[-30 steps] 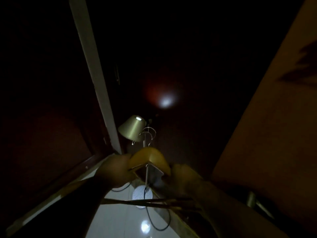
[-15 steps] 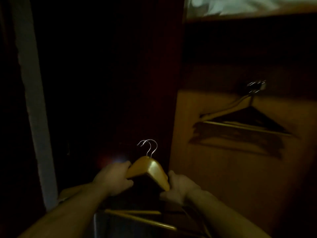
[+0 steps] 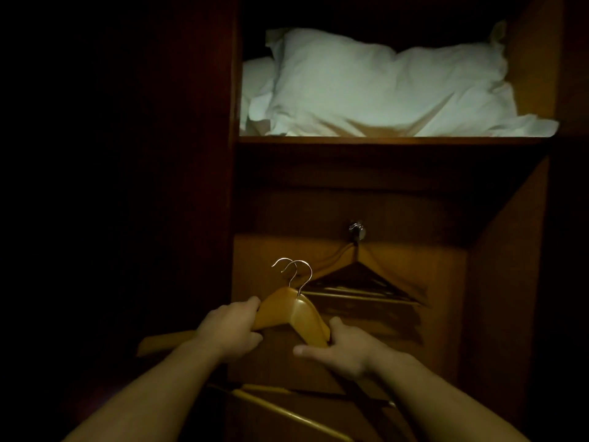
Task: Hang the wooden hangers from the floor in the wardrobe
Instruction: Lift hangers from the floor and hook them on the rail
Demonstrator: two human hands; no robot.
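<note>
Wooden hangers [image 3: 291, 314] in both hands' closed grip, left [image 3: 228, 333], right [image 3: 342, 349]; white pillows [image 3: 382, 87] on wardrobe shelf [image 3: 382, 141].

One head-worn view — close, facing straight into the wardrobe [image 3: 510, 282], angled slightly up — shelf [image 3: 382, 141] above, forearms entering from below.

A dim bedroom or hotel-room wardrobe [image 3: 510, 282] of reddish-brown wood. White pillows [image 3: 382, 87] lie on its upper shelf [image 3: 382, 141], and below, at the far back, wooden hangers [image 3: 360, 282] hang from a metal rail fitting [image 3: 357, 230].
</note>
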